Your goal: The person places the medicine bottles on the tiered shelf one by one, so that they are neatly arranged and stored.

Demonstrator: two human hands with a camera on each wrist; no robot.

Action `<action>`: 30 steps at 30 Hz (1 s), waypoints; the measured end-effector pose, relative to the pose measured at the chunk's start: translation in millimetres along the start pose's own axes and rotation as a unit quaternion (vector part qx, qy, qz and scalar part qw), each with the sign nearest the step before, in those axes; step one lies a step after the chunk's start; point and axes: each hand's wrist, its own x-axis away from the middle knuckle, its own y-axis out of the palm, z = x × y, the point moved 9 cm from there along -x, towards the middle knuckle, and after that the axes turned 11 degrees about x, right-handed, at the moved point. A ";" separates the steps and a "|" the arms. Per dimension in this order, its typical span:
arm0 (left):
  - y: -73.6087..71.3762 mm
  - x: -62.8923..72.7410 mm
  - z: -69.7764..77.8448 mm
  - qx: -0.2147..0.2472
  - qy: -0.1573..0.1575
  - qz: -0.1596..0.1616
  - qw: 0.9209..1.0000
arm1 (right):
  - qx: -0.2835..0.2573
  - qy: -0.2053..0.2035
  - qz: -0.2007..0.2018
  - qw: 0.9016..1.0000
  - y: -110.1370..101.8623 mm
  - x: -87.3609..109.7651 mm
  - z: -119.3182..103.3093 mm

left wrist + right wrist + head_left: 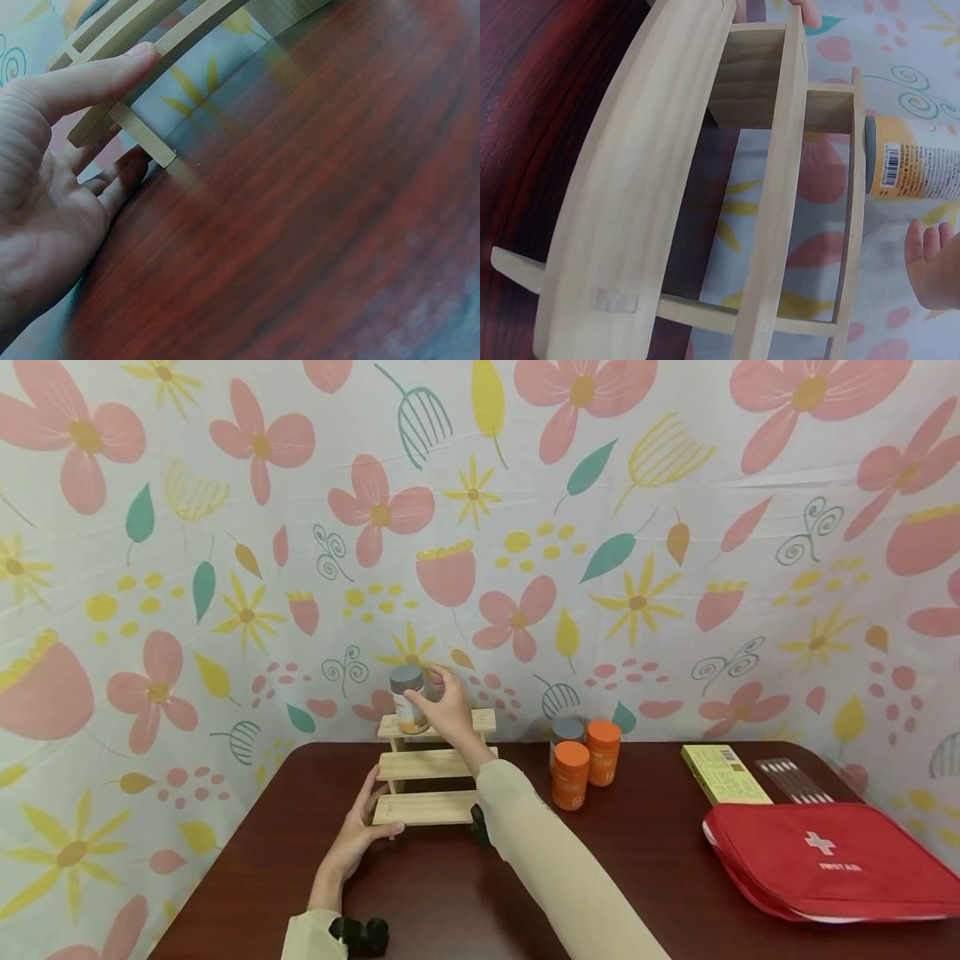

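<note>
A three-tier wooden stand (427, 766) stands near the back of the table. On the left end of its top tier is an upright bottle (410, 714) with a grey lid and a white and yellow label. My right hand (450, 710) is beside this bottle; its thumb overlaps the bottle in the head view. The right wrist view shows a gap between the fingers (928, 241) and the labelled bottle (915, 159). My left hand (356, 833) grips the stand's left end, thumb (112, 79) over the lowest shelf (180, 37) and fingers behind it.
Right of the stand are two orange bottles (571, 777) and a grey-lidded bottle (567, 729) partly behind them. A red first aid pouch (832, 860) lies at the right, near a yellow-green box (723, 774) and a pack of cotton swabs (793, 780). Flowered cloth (517, 527) hangs behind.
</note>
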 end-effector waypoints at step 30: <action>-1.5 -0.2 0.9 -0.009 0.002 -0.002 1.000 | -0.077 -0.092 0.014 0.993 -65.9 49.6 -1.1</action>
